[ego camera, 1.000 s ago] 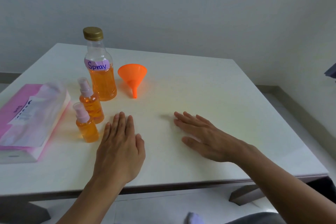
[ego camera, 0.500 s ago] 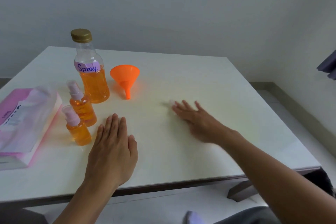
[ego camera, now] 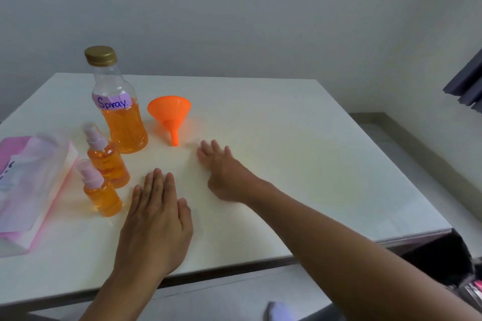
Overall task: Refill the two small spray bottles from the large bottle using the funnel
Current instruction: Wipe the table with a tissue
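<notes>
A large clear bottle point(ego camera: 118, 114) with a gold cap and a purple "Spray" label stands at the back left, about half full of orange liquid. An orange funnel point(ego camera: 170, 116) lies on its side just right of it, spout toward me. Two small spray bottles with pink caps hold orange liquid: one point(ego camera: 105, 157) in front of the large bottle, the other point(ego camera: 100, 193) nearer me. My left hand point(ego camera: 155, 219) rests flat on the table right of the nearer small bottle. My right hand point(ego camera: 223, 169) hovers open, fingertips a short way from the funnel's spout.
A pink tissue pack point(ego camera: 28, 185) lies at the table's left edge. The white table point(ego camera: 300, 164) extends right and back to a grey wall. A dark curtain edge point(ego camera: 467, 83) shows at the far right.
My right hand has lifted off the table and moved left and forward toward the funnel. My left hand has stayed flat. The camera has shifted slightly.
</notes>
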A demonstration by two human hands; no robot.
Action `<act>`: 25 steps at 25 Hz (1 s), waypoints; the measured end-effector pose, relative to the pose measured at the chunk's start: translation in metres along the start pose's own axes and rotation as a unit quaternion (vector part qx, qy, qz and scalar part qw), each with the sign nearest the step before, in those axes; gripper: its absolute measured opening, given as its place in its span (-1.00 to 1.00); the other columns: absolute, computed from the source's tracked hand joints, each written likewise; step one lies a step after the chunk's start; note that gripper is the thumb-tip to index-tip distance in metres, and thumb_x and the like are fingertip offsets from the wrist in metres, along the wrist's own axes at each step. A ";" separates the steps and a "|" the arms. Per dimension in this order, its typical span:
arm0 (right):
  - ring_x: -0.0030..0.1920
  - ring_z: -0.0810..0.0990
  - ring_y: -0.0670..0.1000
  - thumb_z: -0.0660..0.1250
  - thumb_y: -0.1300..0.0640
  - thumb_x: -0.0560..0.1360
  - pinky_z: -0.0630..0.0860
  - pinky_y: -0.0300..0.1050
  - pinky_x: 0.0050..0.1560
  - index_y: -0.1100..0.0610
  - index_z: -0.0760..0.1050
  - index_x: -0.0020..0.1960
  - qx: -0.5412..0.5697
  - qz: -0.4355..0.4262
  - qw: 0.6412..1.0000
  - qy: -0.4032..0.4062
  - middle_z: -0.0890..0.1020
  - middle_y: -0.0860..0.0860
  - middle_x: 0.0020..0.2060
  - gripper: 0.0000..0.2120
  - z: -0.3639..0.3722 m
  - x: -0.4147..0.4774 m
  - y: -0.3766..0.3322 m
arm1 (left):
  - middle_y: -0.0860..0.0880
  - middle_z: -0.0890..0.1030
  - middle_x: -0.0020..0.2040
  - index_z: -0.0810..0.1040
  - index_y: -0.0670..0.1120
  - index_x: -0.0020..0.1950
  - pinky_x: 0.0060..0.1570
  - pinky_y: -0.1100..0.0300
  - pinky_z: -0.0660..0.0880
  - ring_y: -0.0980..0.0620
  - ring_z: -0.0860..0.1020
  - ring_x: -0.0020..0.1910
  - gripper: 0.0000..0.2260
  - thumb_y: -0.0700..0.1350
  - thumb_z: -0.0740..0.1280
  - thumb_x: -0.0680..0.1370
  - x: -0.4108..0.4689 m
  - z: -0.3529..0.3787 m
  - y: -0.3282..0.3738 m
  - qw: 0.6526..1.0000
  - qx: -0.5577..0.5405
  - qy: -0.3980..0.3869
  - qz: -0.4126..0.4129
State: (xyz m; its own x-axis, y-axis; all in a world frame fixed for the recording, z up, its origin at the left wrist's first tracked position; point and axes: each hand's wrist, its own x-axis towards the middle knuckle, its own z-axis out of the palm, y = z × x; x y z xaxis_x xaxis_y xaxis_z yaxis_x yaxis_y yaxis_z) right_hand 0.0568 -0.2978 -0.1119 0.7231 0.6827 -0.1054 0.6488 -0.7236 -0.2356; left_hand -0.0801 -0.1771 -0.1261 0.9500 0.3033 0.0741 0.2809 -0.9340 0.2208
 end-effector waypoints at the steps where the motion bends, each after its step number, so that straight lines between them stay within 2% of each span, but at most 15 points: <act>1: 0.66 -0.11 0.16 0.12 0.40 0.50 -0.20 0.13 0.61 0.22 -0.05 0.66 0.013 -0.031 0.999 0.007 -0.03 0.15 0.67 -0.23 0.000 -0.012 0.002 | -0.08 -0.18 0.60 -0.15 -0.09 0.60 0.49 0.11 -0.25 -0.01 -0.20 0.57 -0.35 0.13 -0.31 0.54 0.000 0.000 0.000 1.000 0.002 0.001 0.002; 3: 0.66 -0.10 0.11 0.14 0.45 0.43 -0.25 0.12 0.61 0.13 -0.08 0.67 -0.007 -0.053 0.999 0.011 -0.03 0.09 0.67 -0.13 -0.006 -0.035 0.033 | -0.09 -0.19 0.60 -0.16 -0.10 0.60 0.50 0.10 -0.25 -0.01 -0.20 0.57 -0.38 0.12 -0.29 0.56 0.000 0.000 -0.001 1.000 -0.001 0.004 0.003; 4: 0.66 -0.08 0.11 0.15 0.44 0.42 -0.24 0.11 0.60 0.12 -0.07 0.67 -0.027 -0.032 0.999 0.016 -0.02 0.08 0.67 -0.12 -0.009 -0.043 0.056 | -0.09 -0.19 0.60 -0.17 -0.10 0.60 0.50 0.09 -0.24 -0.01 -0.20 0.57 -0.39 0.10 -0.27 0.58 0.000 0.000 0.000 1.000 -0.005 0.006 0.003; 6: 0.66 -0.05 0.14 0.14 0.42 0.46 -0.21 0.10 0.60 0.14 -0.08 0.67 -0.057 0.071 0.996 0.018 0.00 0.10 0.67 -0.15 -0.021 -0.050 0.100 | -0.10 -0.21 0.60 -0.18 -0.11 0.59 0.51 0.08 -0.23 -0.02 -0.21 0.57 -0.42 0.09 -0.23 0.61 -0.001 0.000 0.000 1.000 -0.007 0.008 0.004; 8: 0.63 0.06 0.19 0.11 0.39 0.51 -0.07 0.11 0.60 0.19 -0.06 0.67 -0.056 0.192 0.979 0.028 0.10 0.14 0.65 -0.23 -0.033 -0.040 0.129 | -0.10 -0.21 0.60 -0.18 -0.11 0.59 0.51 0.08 -0.23 -0.02 -0.21 0.57 -0.43 0.09 -0.22 0.62 -0.002 0.000 0.000 1.000 -0.005 0.011 0.004; 10: 0.51 0.24 0.23 0.10 0.36 0.54 0.13 0.12 0.55 0.26 0.06 0.63 -0.047 0.267 0.962 0.044 0.28 0.19 0.54 -0.34 -0.038 -0.012 0.132 | -0.09 -0.20 0.60 -0.17 -0.11 0.60 0.51 0.08 -0.23 -0.02 -0.21 0.57 -0.43 0.09 -0.21 0.62 -0.003 0.000 0.001 1.000 -0.011 0.014 0.003; 11: 0.47 0.28 0.23 0.10 0.35 0.54 0.16 0.12 0.53 0.29 0.13 0.60 -0.031 0.278 0.958 0.056 0.32 0.20 0.49 -0.38 -0.037 0.004 0.124 | -0.09 -0.19 0.60 -0.16 -0.11 0.60 0.51 0.08 -0.22 -0.01 -0.20 0.57 -0.43 0.09 -0.21 0.62 -0.002 0.000 0.001 1.000 -0.014 0.013 0.003; 13: 0.56 0.17 0.24 0.09 0.33 0.58 0.07 0.15 0.58 0.34 0.10 0.60 0.009 0.249 0.966 0.067 0.22 0.25 0.56 -0.41 -0.028 0.035 0.090 | -0.08 -0.19 0.60 -0.16 -0.10 0.60 0.52 0.08 -0.22 -0.01 -0.20 0.57 -0.43 0.09 -0.20 0.62 0.000 0.000 0.001 1.000 -0.020 0.012 0.004; 16: 0.65 -0.08 0.24 0.11 0.32 0.60 -0.12 0.17 0.61 0.31 -0.04 0.64 0.006 0.109 0.993 0.039 -0.02 0.23 0.65 -0.35 -0.002 0.038 0.021 | -0.08 -0.19 0.60 -0.15 -0.10 0.60 0.52 0.10 -0.23 0.01 -0.21 0.57 -0.43 0.09 -0.19 0.63 0.001 0.000 -0.001 1.000 -0.024 0.008 0.007; 18: 0.66 -0.13 0.19 0.14 0.38 0.55 -0.19 0.14 0.62 0.27 -0.04 0.65 0.010 0.027 0.998 0.056 -0.03 0.17 0.66 -0.29 0.012 -0.001 -0.009 | -0.09 -0.17 0.60 -0.14 -0.12 0.60 0.51 0.11 -0.23 0.00 -0.20 0.57 -0.43 0.09 -0.18 0.63 0.000 0.000 -0.002 1.000 -0.015 0.008 0.015; 20: 0.66 -0.15 0.10 0.09 0.44 0.55 -0.22 0.08 0.64 0.18 -0.02 0.67 0.042 -0.019 0.996 0.083 -0.02 0.08 0.67 -0.27 0.020 -0.051 -0.006 | -0.10 -0.18 0.60 -0.15 -0.13 0.59 0.51 0.10 -0.23 -0.01 -0.20 0.57 -0.43 0.09 -0.20 0.63 0.000 0.001 -0.003 1.000 -0.009 0.006 0.016; 22: 0.66 -0.10 0.04 0.07 0.45 0.54 -0.22 0.03 0.63 0.09 0.04 0.67 0.047 -0.010 0.996 0.082 0.03 0.01 0.67 -0.26 0.014 -0.086 0.031 | -0.09 -0.19 0.60 -0.16 -0.12 0.59 0.51 0.10 -0.23 -0.01 -0.20 0.57 -0.40 0.10 -0.26 0.59 0.001 0.002 -0.003 1.000 -0.008 0.001 0.015; 25: 0.66 -0.06 0.07 0.07 0.42 0.55 -0.19 0.00 0.62 0.04 0.06 0.67 0.026 0.124 0.988 0.088 0.06 -0.02 0.66 -0.27 -0.011 -0.105 0.111 | -0.09 -0.17 0.60 -0.14 -0.12 0.59 0.51 0.09 -0.21 -0.01 -0.19 0.58 -0.35 0.13 -0.33 0.54 0.000 0.002 -0.004 1.000 -0.009 -0.005 0.018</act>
State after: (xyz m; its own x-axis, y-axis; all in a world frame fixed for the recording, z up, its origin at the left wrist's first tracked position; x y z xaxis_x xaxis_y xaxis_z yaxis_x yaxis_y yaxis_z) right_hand 0.0551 -0.4509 -0.1166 0.8908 0.4544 0.0018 0.4374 -0.8566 -0.2738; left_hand -0.0810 -0.1736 -0.1291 0.9609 0.2676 0.0717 0.2443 -0.9405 0.2360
